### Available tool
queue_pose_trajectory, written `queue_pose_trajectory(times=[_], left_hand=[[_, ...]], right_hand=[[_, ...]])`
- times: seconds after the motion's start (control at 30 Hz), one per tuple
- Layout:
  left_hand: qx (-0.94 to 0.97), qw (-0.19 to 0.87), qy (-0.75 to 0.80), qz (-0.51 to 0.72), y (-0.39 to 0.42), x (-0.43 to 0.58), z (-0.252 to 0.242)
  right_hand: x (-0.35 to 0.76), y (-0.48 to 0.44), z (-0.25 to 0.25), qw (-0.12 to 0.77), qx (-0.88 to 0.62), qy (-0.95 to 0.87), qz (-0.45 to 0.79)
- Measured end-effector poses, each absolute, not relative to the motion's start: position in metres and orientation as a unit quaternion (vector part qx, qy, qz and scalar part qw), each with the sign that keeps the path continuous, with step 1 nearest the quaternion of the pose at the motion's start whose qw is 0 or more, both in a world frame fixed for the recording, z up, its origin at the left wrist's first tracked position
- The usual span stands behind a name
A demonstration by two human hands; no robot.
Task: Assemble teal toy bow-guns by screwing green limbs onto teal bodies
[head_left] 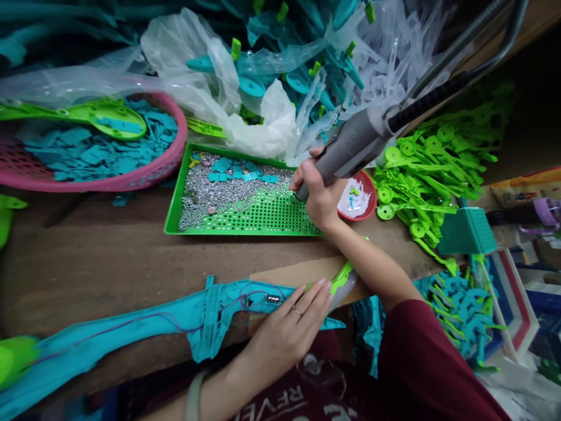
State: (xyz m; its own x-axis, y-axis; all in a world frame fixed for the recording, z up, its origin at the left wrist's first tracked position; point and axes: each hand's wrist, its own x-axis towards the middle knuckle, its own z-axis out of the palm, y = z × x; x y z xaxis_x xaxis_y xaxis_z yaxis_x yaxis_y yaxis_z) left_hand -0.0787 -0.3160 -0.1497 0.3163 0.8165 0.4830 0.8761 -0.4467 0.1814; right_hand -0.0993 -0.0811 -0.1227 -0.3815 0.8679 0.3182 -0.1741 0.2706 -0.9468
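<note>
My right hand (319, 196) is closed around a grey powered screwdriver (350, 146), whose tip points down at the right edge of a green perforated tray (175, 202) full of small silver screws. Closer to me, my left hand (289, 324) lies with its fingers stretched flat on a long teal plastic handle shell (144, 324) at the front edge of the wooden bench. Thin red wires and a small metal part sit in the open shell just left of the fingers. A light green piece (342, 276) pokes out to the right of my fingertips.
A pink basket (144, 175) of teal plastic bits stands at the back left. A small red bowl (368, 193) sits right of the tray. Green plastic parts (433, 169) are heaped at the right. Plastic bags of teal parts (280, 76) fill the back.
</note>
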Motion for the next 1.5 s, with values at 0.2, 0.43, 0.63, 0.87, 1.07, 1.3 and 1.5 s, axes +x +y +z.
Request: queue_pose_trajectory(times=[0.2, 0.43, 0.63, 0.87, 1.07, 1.3, 1.5], left_hand=[[-0.813, 0.054, -0.515, -0.264, -0.315, -0.081, -0.149], [-0.813, 0.054, -0.511, -0.274, -0.313, -0.082, -0.146], [-0.802, 0.040, -0.512, -0.306, -0.316, -0.084, -0.144], [-0.790, -0.013, -0.505, -0.348, -0.318, -0.086, -0.150], [-0.792, -0.009, -0.504, -0.343, -0.316, -0.086, -0.149], [-0.800, -0.015, -0.500, -0.331, -0.318, -0.086, -0.147], [-0.795, -0.011, -0.507, -0.333, -0.317, -0.085, -0.146]], right_hand=[[-0.102, -0.084, -0.117, 0.516, -0.259, -0.613, 0.540], [-0.111, -0.081, -0.121, 0.522, -0.264, -0.593, 0.553], [-0.058, -0.092, -0.059, 0.570, -0.274, -0.585, 0.508], [0.054, -0.092, -0.058, 0.628, -0.345, -0.596, 0.363], [0.066, -0.095, -0.093, 0.613, -0.393, -0.578, 0.369], [0.070, -0.093, -0.102, 0.572, -0.377, -0.602, 0.411], [0.084, -0.080, -0.109, 0.503, -0.265, -0.658, 0.493]])
